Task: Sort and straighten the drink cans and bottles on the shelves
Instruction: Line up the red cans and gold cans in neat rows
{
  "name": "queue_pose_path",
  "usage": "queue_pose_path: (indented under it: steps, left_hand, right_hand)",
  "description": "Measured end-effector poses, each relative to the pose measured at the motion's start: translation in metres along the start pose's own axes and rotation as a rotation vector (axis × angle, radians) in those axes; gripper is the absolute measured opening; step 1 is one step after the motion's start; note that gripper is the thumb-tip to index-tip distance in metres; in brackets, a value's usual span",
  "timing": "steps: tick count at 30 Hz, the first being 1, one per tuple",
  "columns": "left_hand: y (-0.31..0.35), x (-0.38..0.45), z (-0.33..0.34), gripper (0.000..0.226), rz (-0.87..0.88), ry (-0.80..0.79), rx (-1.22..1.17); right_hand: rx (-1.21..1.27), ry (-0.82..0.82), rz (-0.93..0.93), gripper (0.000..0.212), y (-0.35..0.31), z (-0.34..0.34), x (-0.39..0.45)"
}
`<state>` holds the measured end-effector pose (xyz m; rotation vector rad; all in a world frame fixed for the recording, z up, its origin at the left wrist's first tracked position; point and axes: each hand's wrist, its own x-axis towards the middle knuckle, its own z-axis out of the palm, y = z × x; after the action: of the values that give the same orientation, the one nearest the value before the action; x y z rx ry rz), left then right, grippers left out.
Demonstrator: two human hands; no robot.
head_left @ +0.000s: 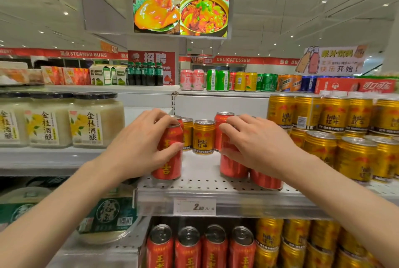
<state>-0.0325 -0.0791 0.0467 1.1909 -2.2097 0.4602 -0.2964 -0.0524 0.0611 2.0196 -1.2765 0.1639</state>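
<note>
My left hand (140, 144) grips a red herbal-tea can (170, 155) standing upright near the front of the white perforated shelf (200, 183). My right hand (257, 144) grips another red can (231, 166) a little to the right, and a third red can (266, 179) stands under my right wrist. Between and behind my hands stand two gold Red Bull cans (203, 137) and a further red can (222, 118).
Stacked gold Red Bull cans (332, 116) fill the shelf's right side. Jars of rice wine (95, 120) stand at the left. Red and gold cans (200, 246) line the shelf below, under a price tag (194, 206). Mixed cans sit on the top shelf (237, 82).
</note>
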Motion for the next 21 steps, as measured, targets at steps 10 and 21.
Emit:
queue_pose_path:
  steps: [10, 21]
  left_hand:
    - [-0.012, 0.016, -0.007, 0.082, 0.026, -0.087, -0.003]
    - [-0.015, 0.023, 0.001, 0.078, -0.03, -0.176, -0.079]
  right_hand:
    - [0.3, -0.099, 0.057, 0.059, 0.011, -0.037, 0.031]
    - [0.43, -0.46, 0.044, 0.031, 0.024, 0.02, 0.142]
